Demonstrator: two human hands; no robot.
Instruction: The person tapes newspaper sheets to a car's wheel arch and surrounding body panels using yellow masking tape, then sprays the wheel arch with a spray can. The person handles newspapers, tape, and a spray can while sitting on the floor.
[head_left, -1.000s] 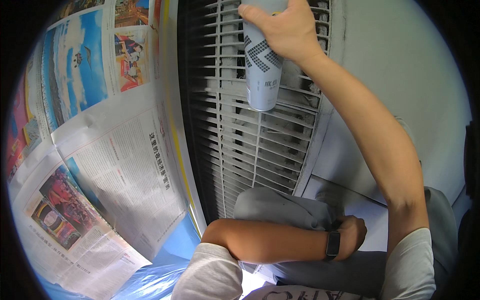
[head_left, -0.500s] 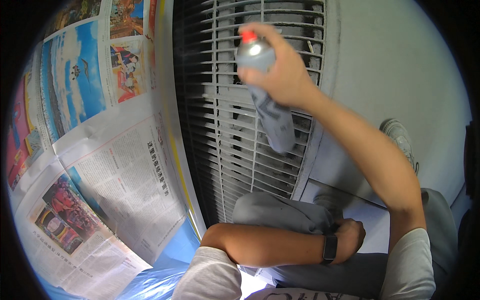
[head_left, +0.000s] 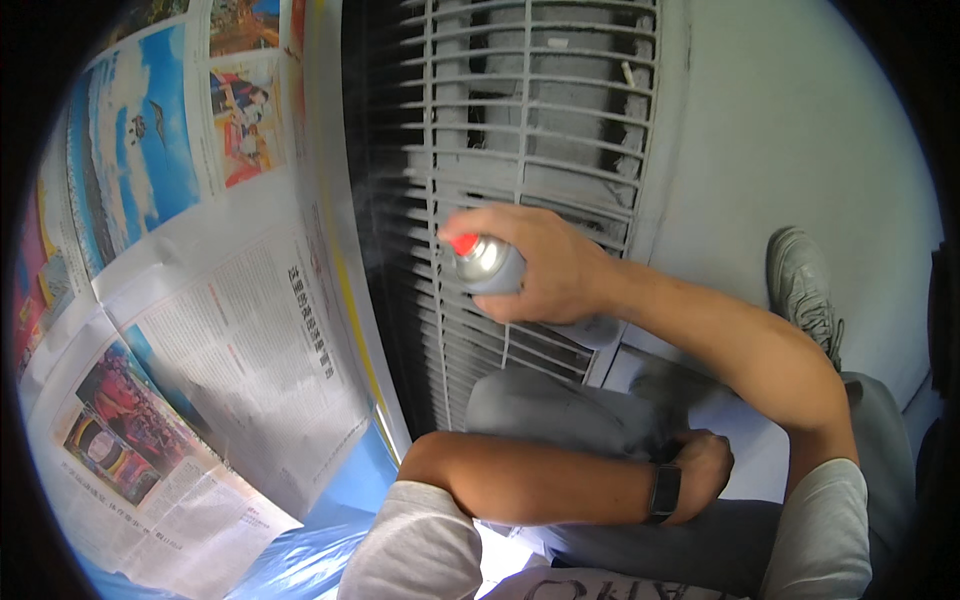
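Against the grey grille [head_left: 520,130] our right hand [head_left: 545,265] grips a silver spray can [head_left: 488,266] — red nozzle, tilted leftward — while our left hand [head_left: 703,470] rests clenched on our knee.

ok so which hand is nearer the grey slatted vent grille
Right. The right hand is up against the grey slatted vent grille, gripping a silver spray can with a red nozzle. The left hand rests lower, tucked at the right elbow over the knee.

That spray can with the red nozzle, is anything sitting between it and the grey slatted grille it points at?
Nothing solid shows. The right hand holds the spray can close over the grille, with only a faint haze of spray beside the nozzle. The newspapers lie off to the left.
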